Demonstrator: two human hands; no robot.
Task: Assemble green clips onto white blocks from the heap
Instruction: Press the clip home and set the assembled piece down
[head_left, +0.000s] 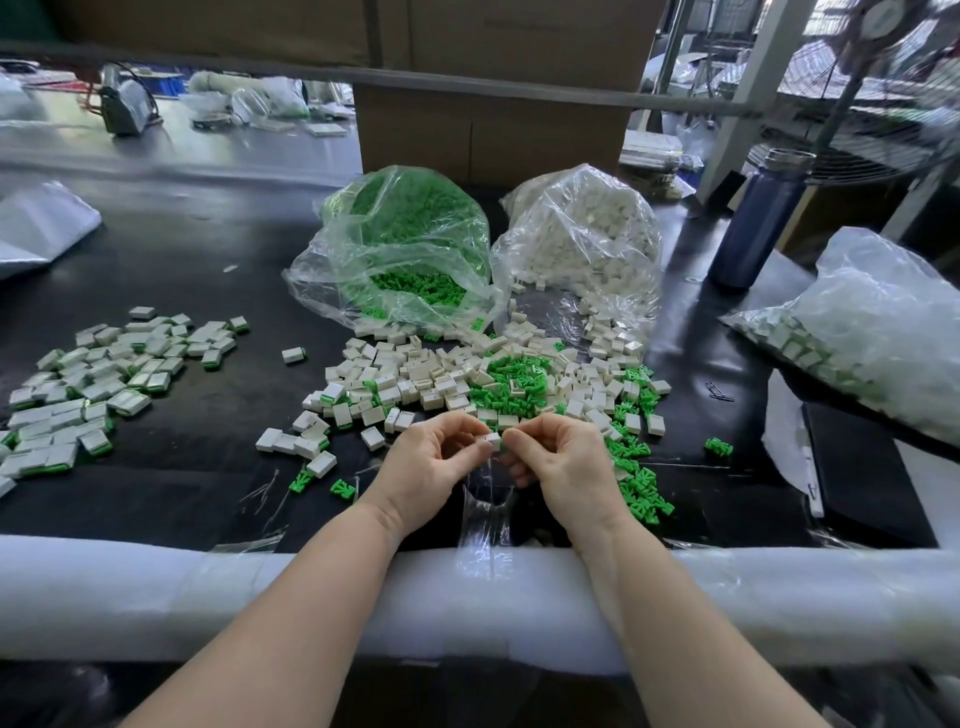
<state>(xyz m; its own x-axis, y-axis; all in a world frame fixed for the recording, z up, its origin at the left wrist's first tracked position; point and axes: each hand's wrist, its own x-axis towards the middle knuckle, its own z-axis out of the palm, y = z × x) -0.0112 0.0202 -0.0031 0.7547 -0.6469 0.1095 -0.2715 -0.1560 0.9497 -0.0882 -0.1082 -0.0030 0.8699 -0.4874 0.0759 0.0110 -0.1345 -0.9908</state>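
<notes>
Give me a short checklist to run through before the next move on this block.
1. White block held by both hands, left hand and right hand: ok.
2. Green clip seated in that block: cannot tell, fingers cover it.
3. Loose green clips near the right hand: ok.
4. More white blocks in the heap: ok.
5. Finished pile on the left, apart from the heap: ok.

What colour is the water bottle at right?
Dark blue bottle with a grey lid, head view.

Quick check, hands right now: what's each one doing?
Left hand: pinching the white block.
Right hand: fingers curled at the same block; a clip in its grip cannot be told.
</notes>
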